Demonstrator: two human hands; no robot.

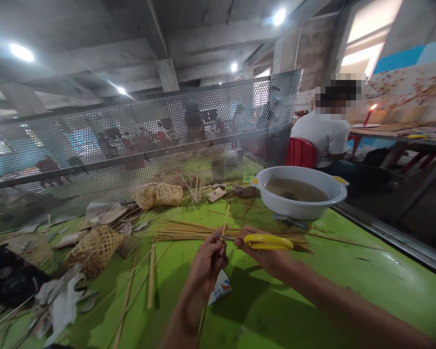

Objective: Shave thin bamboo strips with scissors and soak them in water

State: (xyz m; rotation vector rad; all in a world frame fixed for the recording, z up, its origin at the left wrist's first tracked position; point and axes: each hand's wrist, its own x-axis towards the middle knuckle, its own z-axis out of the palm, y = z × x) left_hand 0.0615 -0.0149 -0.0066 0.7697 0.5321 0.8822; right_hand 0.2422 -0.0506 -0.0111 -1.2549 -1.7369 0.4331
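My left hand (pixel 211 253) is closed around a thin bamboo strip (pixel 225 218), which sticks up past the fingers and trails down along the forearm. Yellow-handled scissors (pixel 269 241) are in my right hand (pixel 256 246), their metal tip at the strip beside my left fingertips. Behind both hands a bundle of bamboo strips (pixel 181 230) lies across the green table (pixel 294 310). Partly under my left hand is a small white printed packet (pixel 221 287).
A white basin (pixel 298 208) of murky water stands at the back right. Woven bamboo pieces (pixel 96 248), scraps and a black bag (pixel 10 278) cover the left. Behind runs a perforated metal screen (pixel 148 145); a person (pixel 323 131) sits beyond the basin, near a lit red candle (pixel 368 115).
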